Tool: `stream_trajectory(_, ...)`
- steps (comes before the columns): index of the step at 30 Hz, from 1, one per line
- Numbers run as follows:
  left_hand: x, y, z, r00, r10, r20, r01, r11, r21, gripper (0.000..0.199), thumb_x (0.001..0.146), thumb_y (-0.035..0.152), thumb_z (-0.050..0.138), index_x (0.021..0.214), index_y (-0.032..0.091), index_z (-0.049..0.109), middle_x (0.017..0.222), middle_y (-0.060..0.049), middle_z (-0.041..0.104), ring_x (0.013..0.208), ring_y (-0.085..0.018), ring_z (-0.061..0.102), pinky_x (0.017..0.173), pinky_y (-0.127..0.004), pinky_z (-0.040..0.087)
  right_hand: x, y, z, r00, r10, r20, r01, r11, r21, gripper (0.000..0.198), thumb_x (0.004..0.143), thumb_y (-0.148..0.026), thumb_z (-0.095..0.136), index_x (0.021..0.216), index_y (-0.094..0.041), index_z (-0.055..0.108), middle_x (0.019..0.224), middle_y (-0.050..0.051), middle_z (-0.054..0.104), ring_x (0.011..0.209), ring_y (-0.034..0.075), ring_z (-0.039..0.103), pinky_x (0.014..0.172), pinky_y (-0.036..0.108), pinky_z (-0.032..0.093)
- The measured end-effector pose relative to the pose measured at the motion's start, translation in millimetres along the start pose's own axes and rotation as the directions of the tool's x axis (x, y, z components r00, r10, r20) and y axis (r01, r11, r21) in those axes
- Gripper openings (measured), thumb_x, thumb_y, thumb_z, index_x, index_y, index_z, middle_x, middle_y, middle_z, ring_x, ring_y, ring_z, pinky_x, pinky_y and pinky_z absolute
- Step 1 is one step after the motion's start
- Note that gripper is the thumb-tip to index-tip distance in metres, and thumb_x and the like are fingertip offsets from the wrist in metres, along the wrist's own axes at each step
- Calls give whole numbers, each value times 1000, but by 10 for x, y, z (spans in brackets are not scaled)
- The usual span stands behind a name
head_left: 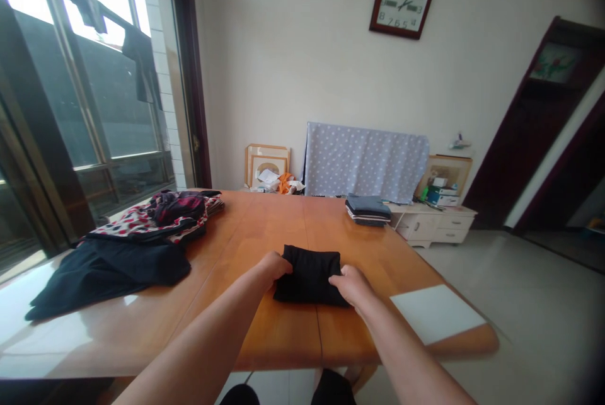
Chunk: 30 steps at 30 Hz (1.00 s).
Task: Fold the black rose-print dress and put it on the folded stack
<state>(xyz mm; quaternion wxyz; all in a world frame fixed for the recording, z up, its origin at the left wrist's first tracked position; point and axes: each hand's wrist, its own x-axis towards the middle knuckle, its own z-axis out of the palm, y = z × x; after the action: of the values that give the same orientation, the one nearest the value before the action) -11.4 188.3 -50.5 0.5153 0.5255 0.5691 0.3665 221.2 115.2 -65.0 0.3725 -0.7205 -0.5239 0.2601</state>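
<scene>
Daylight from a tall window (70,77) fell across a wide wooden table (265,228) that filled the middle of the room, with a square wall clock (403,2) on the pale wall behind it. Near the table's front edge lay a folded black garment (309,273), a compact dark rectangle resting flat on the wood. The left hand (275,264) gripped its left edge, fingers curled together over the fabric and pressing on it. The right hand (352,285) lay on the garment's lower right corner, fingers bent and closed against the cloth; whether the thumb was tucked under the fold could not be made out from this angle. Both forearms reached in from the bottom of the view.

To the left, well apart from the hands, a loose heap of clothes (142,228) spread over the table: a large dark piece in front, and red, white and black patterned pieces behind it. At the far right side of the table sat a small stack of folded clothes (367,209) in grey and dark tones. A white sheet (437,312) lay flat at the table's right corner, near the right forearm. Behind the table hung a dotted blue cloth (363,159) draped over something against the wall, beside a low white cabinet (432,222).
</scene>
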Motion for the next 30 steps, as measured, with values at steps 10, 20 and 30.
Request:
stream_trajectory(10,-266,216,-19,998,-63,27,64,996,-57,17,69,20,71,81,20,60,60,1,61,55,-15,59,45,-21,36,-39,-4,-27,996,35,-84,-12,963,268,22,67,-35,65,72,-24,47,62,-5,49,60,15,45,55,26,31)
stream_trajectory(20,23,577,312,997,67,28,-60,974,-216,80,75,19,71,147,29,38,88,-3,73,73,-20,70,62,-26,51,313,-167,-510,996,65,-63,-25,867,498,25,63,-30,66,85,-20,59,77,-1,65,75,18,56,68,28,40)
stream_trajectory(30,855,1406,1028,953,222,207,-160,947,-279,68,77,20,66,142,35,53,119,-3,71,86,-16,66,65,-21,46,1455,-237,-1475,988,14,-155,69,852,519,29,59,-24,67,88,-19,65,84,1,70,83,19,59,72,27,40)
